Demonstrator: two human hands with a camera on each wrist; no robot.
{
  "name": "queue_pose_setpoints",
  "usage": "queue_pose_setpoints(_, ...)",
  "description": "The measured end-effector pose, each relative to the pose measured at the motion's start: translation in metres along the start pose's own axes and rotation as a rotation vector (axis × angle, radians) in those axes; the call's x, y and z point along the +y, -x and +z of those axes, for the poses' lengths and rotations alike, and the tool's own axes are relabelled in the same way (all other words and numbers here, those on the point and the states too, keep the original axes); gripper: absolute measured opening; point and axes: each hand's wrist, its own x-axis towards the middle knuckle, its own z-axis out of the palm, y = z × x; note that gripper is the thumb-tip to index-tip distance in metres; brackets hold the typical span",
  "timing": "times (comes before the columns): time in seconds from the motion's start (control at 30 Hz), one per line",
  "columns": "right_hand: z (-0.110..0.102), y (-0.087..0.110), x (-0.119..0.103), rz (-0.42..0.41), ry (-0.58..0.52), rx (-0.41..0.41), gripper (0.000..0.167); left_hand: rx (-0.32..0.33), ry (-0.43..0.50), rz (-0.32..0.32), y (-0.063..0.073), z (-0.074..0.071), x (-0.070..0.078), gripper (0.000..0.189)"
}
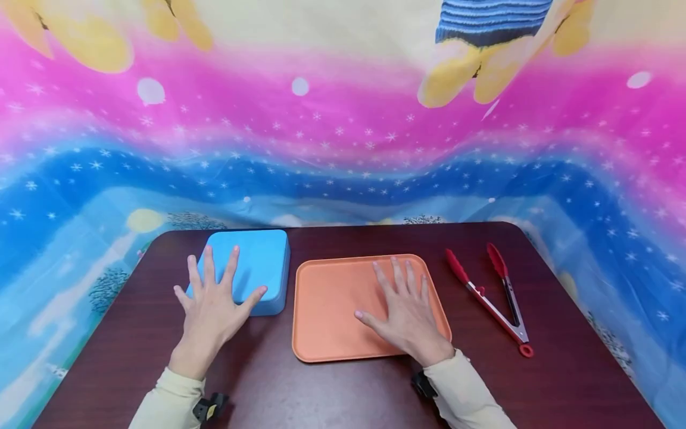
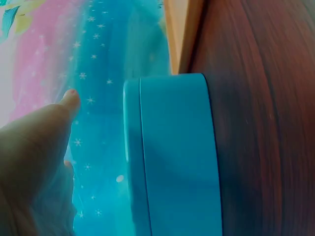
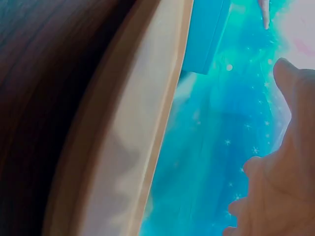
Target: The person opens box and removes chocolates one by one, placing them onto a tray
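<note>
My left hand [image 1: 211, 310] is spread with straight fingers above the near left part of a blue lidded box [image 1: 262, 262]. In the left wrist view the box [image 2: 177, 157] shows its side and a lid seam, with a gap between it and the hand [image 2: 34, 152]. Over the right part of an orange tray [image 1: 332, 310] hovers my right hand [image 1: 407, 313], fingers spread and holding nothing. The right wrist view shows the hand [image 3: 275, 182] apart from the tray's raised rim [image 3: 165, 118]. Red-tipped tongs [image 1: 495, 307] lie spread apart to the right of the tray.
Everything stands on a dark reddish-brown wooden table [image 1: 332, 399] with rounded far corners. A printed cloth [image 1: 343, 131] with snowflakes hangs behind it and along both sides. Each wrist carries a small black device [image 1: 209, 407] at the sleeve cuff.
</note>
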Motion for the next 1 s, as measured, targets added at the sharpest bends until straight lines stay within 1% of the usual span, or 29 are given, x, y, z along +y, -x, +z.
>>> queue_pose_setpoints(0.1, 0.001, -0.001, -0.003, 0.001, 0.01, -0.016, 0.101, -0.025, 0.001, -0.003, 0.0, -0.003, -0.006, 0.097)
queue_pose_setpoints(0.27, 0.004, -0.006, -0.011, -0.04, 0.03, -0.058, 0.098, -0.04, -0.01, -0.026, 0.001, -0.009, -0.021, 0.095)
queue_pose_setpoints(0.57, 0.001, -0.022, -0.033, -0.125, 0.051, -0.093, 0.095, 0.014, 0.003, 0.005, -0.006, -0.014, -0.052, 0.086)
queue_pose_setpoints(0.77, 0.01, -0.036, -0.05, -0.165, 0.066, -0.115, 0.093, 0.035, 0.008, 0.007, -0.012, -0.017, -0.07, 0.084)
queue_pose_setpoints(0.9, 0.017, -0.045, -0.06, -0.17, 0.054, -0.162, 0.091, 0.019, 0.01, 0.007, -0.017, -0.019, -0.078, 0.083)
queue_pose_setpoints(1.0, 0.022, -0.05, -0.069, -0.177, 0.047, -0.183, 0.089, -0.014, 0.015, 0.002, -0.021, -0.02, -0.082, 0.081)
